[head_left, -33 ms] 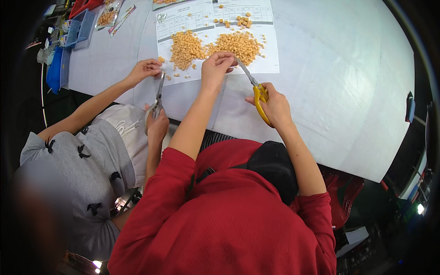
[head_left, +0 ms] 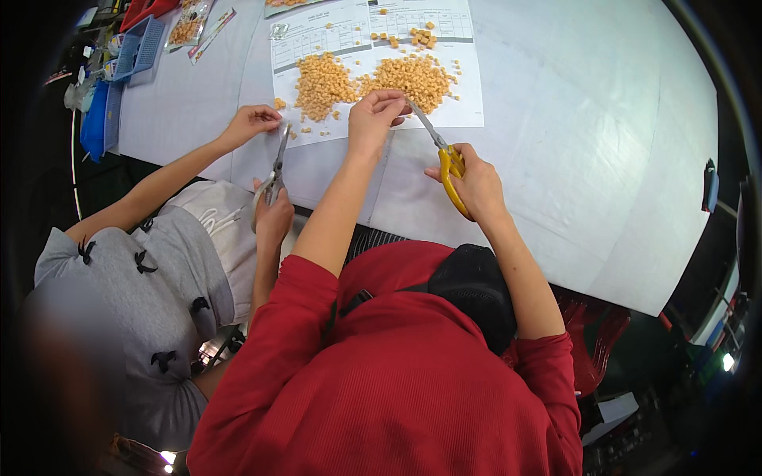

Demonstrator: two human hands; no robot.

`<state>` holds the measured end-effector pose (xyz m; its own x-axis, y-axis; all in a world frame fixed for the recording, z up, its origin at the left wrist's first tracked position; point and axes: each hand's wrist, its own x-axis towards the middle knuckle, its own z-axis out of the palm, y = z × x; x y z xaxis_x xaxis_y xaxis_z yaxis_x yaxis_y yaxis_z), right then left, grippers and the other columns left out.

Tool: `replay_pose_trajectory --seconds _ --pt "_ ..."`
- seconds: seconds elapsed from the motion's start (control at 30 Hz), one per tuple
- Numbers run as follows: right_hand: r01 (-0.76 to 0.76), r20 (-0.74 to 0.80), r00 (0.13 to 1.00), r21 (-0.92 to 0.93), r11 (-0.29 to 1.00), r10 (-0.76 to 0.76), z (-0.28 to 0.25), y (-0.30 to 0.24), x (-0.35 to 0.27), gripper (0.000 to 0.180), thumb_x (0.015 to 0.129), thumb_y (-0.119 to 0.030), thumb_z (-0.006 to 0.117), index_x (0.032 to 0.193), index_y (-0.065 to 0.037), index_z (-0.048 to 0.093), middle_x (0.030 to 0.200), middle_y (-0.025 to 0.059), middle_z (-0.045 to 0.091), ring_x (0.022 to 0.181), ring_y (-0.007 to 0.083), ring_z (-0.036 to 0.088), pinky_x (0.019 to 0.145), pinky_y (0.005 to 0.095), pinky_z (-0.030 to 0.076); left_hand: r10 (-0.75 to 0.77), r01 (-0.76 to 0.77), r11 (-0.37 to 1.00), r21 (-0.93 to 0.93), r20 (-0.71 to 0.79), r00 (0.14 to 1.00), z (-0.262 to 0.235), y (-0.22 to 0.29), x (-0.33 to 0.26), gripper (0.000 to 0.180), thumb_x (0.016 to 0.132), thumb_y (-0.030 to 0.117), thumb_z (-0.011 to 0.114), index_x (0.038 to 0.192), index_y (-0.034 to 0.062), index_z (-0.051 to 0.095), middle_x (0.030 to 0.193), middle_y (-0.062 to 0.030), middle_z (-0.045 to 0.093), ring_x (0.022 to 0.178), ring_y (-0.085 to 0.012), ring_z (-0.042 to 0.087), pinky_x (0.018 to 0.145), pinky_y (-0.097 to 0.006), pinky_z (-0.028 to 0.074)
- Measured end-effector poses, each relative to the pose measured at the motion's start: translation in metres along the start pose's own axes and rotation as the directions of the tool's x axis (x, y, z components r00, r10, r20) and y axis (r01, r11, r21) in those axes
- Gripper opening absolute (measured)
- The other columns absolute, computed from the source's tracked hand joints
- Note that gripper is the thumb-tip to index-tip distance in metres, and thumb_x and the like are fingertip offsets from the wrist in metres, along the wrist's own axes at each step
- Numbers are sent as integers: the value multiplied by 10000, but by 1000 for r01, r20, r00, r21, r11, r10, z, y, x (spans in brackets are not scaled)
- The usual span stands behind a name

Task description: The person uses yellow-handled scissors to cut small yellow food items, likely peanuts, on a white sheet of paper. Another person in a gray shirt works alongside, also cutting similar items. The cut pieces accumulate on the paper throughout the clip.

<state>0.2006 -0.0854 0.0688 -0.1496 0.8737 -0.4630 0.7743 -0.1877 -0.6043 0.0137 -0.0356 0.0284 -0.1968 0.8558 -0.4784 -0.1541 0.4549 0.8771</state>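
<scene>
In my right hand (head_left: 476, 184) is a pair of yellow-handled scissors (head_left: 447, 163), fingers around the handles, blades pointing up and left. Those blade tips meet the fingertips of my left hand (head_left: 375, 117), which is pinched closed; whatever is between the fingers is too small or hidden to make out. Just beyond my left hand lies a heap of small tan cube-shaped pieces (head_left: 414, 78). A second heap (head_left: 321, 86) sits to its left, and both rest on white printed paper sheets (head_left: 468, 111). Several larger tan cubes (head_left: 422, 36) lie above the right heap.
On my left a co-worker holds grey scissors (head_left: 274, 178), with the other hand (head_left: 252, 123) near loose pieces. A blue basket (head_left: 140, 49) and a bag of tan pieces (head_left: 189, 24) stand at the far left of the white table (head_left: 587, 143). A red chair (head_left: 599, 341) is at my right.
The co-worker's scissors and hands have shifted very slightly, the blade tips a little to the right. My own hands and scissors look unmoved.
</scene>
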Motion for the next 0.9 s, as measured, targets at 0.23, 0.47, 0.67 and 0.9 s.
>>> replay_pose_trajectory --seconds 0.23,0.47,0.67,0.9 --pt "4 -36 999 17 1000 -4 -10 -7 11 680 722 -577 716 1077 -18 562 814 190 674 770 362 661 664 434 515 47 -29 988 154 -116 992 0 9 22 170 865 124 647 1007 31 649 949 -59 690 815 -138 663 717 -259 510" --pt "-66 -11 998 38 997 67 -39 -12 44 673 726 -574 714 1087 -24 573 801 196 674 759 370 659 656 438 516 466 -295 738 608 -142 873 11 49 111 109 802 133 653 877 75 706 767 -67 696 697 -182 659 662 -303 511" --pt "-113 -9 993 76 991 114 -76 5 81 616 743 -520 731 1085 -34 570 779 183 667 722 347 657 640 411 508 467 -193 537 821 -98 879 65 77 177 104 792 209 671 815 112 697 793 -57 706 744 -255 677 680 -371 529" --pt "-90 32 996 102 991 87 -103 21 101 651 757 -539 708 1106 -17 537 850 188 670 789 363 656 667 433 513 400 -129 465 876 -78 913 94 94 198 146 783 207 686 893 112 702 811 -52 710 744 -214 682 682 -332 531"
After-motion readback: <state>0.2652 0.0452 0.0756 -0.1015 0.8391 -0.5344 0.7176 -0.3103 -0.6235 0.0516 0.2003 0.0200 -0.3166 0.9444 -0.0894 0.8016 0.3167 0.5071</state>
